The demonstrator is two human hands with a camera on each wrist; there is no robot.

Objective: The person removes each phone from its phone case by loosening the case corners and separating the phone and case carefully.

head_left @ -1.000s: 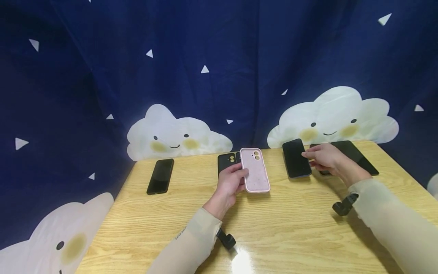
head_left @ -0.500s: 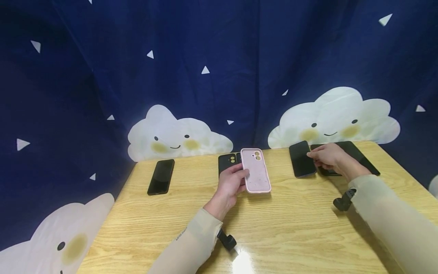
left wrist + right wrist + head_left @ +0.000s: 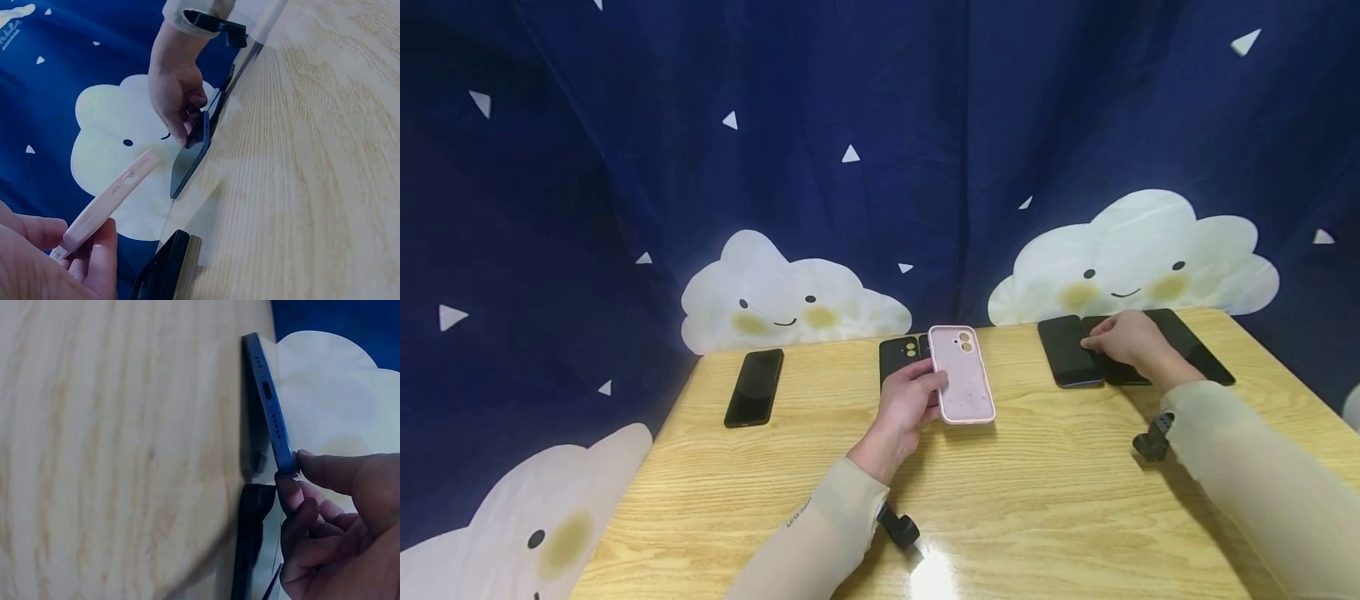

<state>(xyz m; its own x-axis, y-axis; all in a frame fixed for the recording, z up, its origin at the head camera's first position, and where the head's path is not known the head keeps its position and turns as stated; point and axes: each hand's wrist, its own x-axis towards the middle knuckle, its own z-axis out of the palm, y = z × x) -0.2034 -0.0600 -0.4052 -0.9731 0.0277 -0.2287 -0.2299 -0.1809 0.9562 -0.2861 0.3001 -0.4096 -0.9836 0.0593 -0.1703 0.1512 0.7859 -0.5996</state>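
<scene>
My left hand (image 3: 904,400) grips a pink phone case (image 3: 962,379) by its left side, with its inner face and camera cutout turned to the head camera. At the back right, my right hand (image 3: 1127,340) pinches a phone (image 3: 1067,354) at its right edge between thumb and fingers. A dark screen and a blue frame mark this phone; the right wrist view shows the charging port on its blue end (image 3: 269,403). It is tilted, one side up off the table in that view. Beneath the right hand lies another dark flat device (image 3: 1123,373), partly covered.
A black phone (image 3: 755,387) lies at the table's left. Behind the left hand is a black case with camera holes (image 3: 895,354), with another dark item partly hidden beside it. A larger dark slab (image 3: 1187,346) lies at the back right. A blue curtain (image 3: 850,100) hangs behind the table (image 3: 1037,500).
My right hand has moved slightly right, bringing the blue-framed phone right and lower, close beside the dark devices there. The left hand and pink case have stayed nearly still.
</scene>
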